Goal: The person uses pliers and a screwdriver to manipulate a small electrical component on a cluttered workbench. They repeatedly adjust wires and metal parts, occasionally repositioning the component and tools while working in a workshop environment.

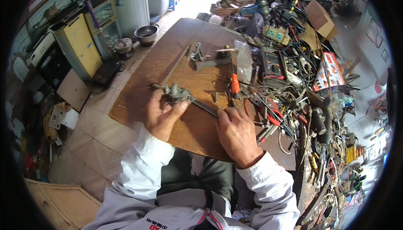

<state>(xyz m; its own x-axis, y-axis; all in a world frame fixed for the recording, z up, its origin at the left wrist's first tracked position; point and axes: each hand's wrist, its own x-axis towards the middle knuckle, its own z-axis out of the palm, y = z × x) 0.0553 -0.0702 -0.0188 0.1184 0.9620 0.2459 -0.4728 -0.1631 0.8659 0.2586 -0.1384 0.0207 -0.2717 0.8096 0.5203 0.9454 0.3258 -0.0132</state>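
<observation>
Metal fitting (178, 92) is sitting in the left hand (163, 118), whose fingers are pinching it above the table (138, 91); its long axis is running roughly left to right, one end pointing left, the other facing the wrench (205, 106). It is lying ahead and left of the right hand (238, 134), whose fingers are wrapping the wrench handle. Farther off, an orange-handled screwdriver (235, 85) is lying on the table
</observation>
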